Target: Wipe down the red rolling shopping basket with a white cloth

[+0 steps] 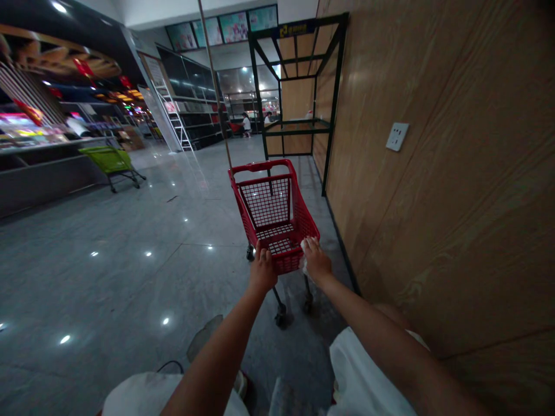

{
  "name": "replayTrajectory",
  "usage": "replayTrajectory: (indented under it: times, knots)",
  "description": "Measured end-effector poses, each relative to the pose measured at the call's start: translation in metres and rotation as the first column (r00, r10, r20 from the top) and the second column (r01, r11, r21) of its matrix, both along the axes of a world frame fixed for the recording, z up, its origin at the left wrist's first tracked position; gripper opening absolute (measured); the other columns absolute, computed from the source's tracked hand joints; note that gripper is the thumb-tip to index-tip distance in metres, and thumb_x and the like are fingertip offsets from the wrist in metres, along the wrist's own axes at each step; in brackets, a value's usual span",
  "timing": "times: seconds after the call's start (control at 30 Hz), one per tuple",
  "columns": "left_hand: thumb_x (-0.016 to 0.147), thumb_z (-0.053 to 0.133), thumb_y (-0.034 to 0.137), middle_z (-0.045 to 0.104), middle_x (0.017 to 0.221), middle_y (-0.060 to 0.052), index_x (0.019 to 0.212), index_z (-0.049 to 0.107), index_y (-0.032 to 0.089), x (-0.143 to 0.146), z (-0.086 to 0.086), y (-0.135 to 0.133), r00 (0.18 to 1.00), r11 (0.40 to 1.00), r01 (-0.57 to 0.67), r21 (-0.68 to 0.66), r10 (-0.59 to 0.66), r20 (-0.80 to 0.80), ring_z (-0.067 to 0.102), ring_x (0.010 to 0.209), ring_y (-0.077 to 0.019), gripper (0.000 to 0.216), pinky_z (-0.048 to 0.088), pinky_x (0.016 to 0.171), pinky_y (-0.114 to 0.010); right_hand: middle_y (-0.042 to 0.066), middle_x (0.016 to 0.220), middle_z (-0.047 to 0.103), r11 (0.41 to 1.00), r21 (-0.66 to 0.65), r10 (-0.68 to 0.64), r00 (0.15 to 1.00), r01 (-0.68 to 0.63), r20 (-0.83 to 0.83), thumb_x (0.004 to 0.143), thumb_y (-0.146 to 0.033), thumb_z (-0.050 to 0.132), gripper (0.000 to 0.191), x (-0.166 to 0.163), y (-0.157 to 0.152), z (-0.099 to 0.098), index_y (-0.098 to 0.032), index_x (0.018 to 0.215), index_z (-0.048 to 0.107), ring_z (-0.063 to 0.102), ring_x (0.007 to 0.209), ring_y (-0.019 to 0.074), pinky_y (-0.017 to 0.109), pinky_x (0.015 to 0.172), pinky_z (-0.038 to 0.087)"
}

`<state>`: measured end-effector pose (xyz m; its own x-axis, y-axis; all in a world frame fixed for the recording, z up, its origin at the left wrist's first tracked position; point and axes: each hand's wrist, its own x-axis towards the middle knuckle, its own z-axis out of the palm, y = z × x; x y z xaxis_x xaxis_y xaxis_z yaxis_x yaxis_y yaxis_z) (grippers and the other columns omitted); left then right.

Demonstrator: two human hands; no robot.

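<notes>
A small red shopping cart [271, 216] with a mesh basket stands on the grey tiled floor just ahead of me. It looks empty. My left hand [262, 270] is closed on the near rim of the cart at its left side. At the rim's right side my right hand [315, 261] is closed too, with a bit of white material [303, 264] under its fingers. A thin pole [214, 81] rises from the cart's far end.
A wood-panelled wall [442, 190] with a white socket [396, 137] runs close on my right. A black metal shelf frame [299, 92] stands ahead against it. A green cart [113, 162], a ladder [176, 121] and counters are at the left. People stand far back.
</notes>
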<state>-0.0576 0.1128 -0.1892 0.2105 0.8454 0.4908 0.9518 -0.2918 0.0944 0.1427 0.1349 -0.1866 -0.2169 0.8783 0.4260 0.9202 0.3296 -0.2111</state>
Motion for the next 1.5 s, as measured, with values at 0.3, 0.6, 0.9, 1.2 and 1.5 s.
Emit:
replayTrajectory:
  times: [0.3, 0.6, 0.9, 1.2, 1.5]
  knots:
    - [0.070, 0.051, 0.009, 0.054, 0.113, -0.015, 0.110, 0.048, 0.014, 0.004, -0.002, 0.031, 0.998, 0.998, 0.054, 0.014, -0.054, -0.014, 0.019, 0.143, -0.0315, 0.041, 0.037, 0.112, -0.050, 0.002, 0.148, 0.040, 0.953, 0.049, 0.292, 0.951, -0.298, 0.101, 0.089, -0.006, 0.040, 0.052, -0.023, 0.007, -0.010, -0.027, 0.135, 0.050, 0.029, 0.140, 0.0250, 0.037, 0.094, 0.051]
    - [0.066, 0.053, 0.010, 0.051, 0.116, -0.016, 0.106, 0.047, 0.015, 0.010, -0.007, 0.042, 0.998, 1.000, 0.023, 0.016, -0.023, 0.050, 0.010, 0.145, -0.0334, 0.041, 0.039, 0.110, -0.051, 0.005, 0.143, 0.048, 0.999, 0.047, 0.002, 0.986, 0.006, -0.169, 0.083, -0.002, 0.043, 0.043, 0.037, 0.038, -0.005, -0.019, 0.114, 0.067, 0.033, 0.137, 0.0241, 0.039, 0.106, 0.041]
    - [0.073, 0.054, 0.015, 0.059, 0.100, -0.011, 0.114, 0.053, 0.019, 0.010, -0.001, 0.035, 0.987, 0.994, 0.108, 0.006, -0.106, -0.117, 0.046, 0.125, -0.0308, 0.041, 0.022, 0.117, -0.058, 0.007, 0.146, 0.043, 0.920, 0.156, 0.365, 0.931, -0.361, 0.000, 0.087, -0.003, 0.035, 0.057, -0.055, 0.003, -0.016, -0.016, 0.142, 0.040, 0.034, 0.137, 0.0241, 0.039, 0.103, 0.045]
    - [0.066, 0.052, 0.008, 0.052, 0.112, -0.014, 0.107, 0.049, 0.014, 0.007, -0.004, 0.033, 0.999, 0.999, 0.033, 0.014, -0.032, -0.003, 0.011, 0.145, -0.0324, 0.042, 0.034, 0.114, -0.051, 0.003, 0.148, 0.040, 1.000, -0.025, 0.007, 0.999, -0.006, 0.042, 0.089, -0.002, 0.032, 0.057, 0.013, 0.027, 0.006, -0.024, 0.139, 0.046, 0.029, 0.139, 0.0265, 0.038, 0.085, 0.057]
    - [0.064, 0.056, 0.010, 0.052, 0.108, -0.015, 0.106, 0.049, 0.014, 0.015, -0.002, 0.024, 1.000, 0.998, 0.025, 0.061, -0.026, 0.011, 0.021, 0.141, -0.0367, 0.043, 0.034, 0.113, -0.055, 0.016, 0.139, 0.050, 0.982, 0.120, 0.151, 0.987, -0.144, -0.047, 0.082, -0.004, 0.045, 0.052, -0.011, 0.015, -0.012, -0.010, 0.133, 0.053, 0.036, 0.135, 0.0275, 0.045, 0.113, 0.032]
